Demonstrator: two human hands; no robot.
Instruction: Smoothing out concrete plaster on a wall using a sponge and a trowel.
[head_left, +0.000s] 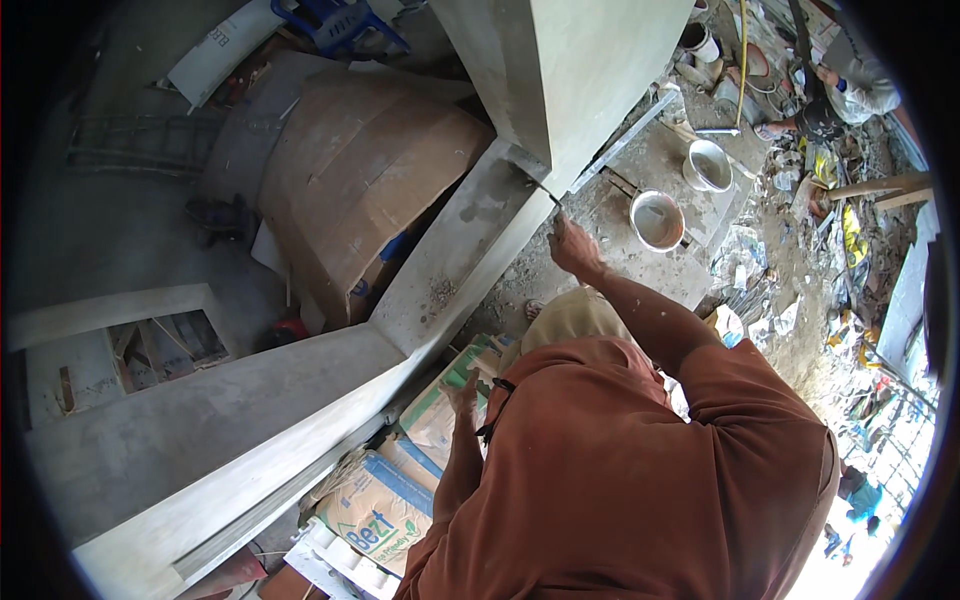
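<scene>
My right hand (575,247) is closed around the handle of a slim trowel (548,192), seen nearly edge-on. Its dark blade meets the grey ledge (470,222) at the foot of the pale column (570,80). Wet-looking dark patches and crumbs of mortar mark the ledge top. Lower down, my left hand (462,393) hangs beside the wall with its fingers apart and nothing visible in them. It is just above stacked paper bags (378,510) with green and blue print.
Two pails, one with grey-brown contents (657,221) and one pale (708,166), stand on a board to the right. Brown cardboard (370,150) and a blue plastic chair (340,25) lie beyond the wall. Rubble covers the right side, where another person (860,95) is.
</scene>
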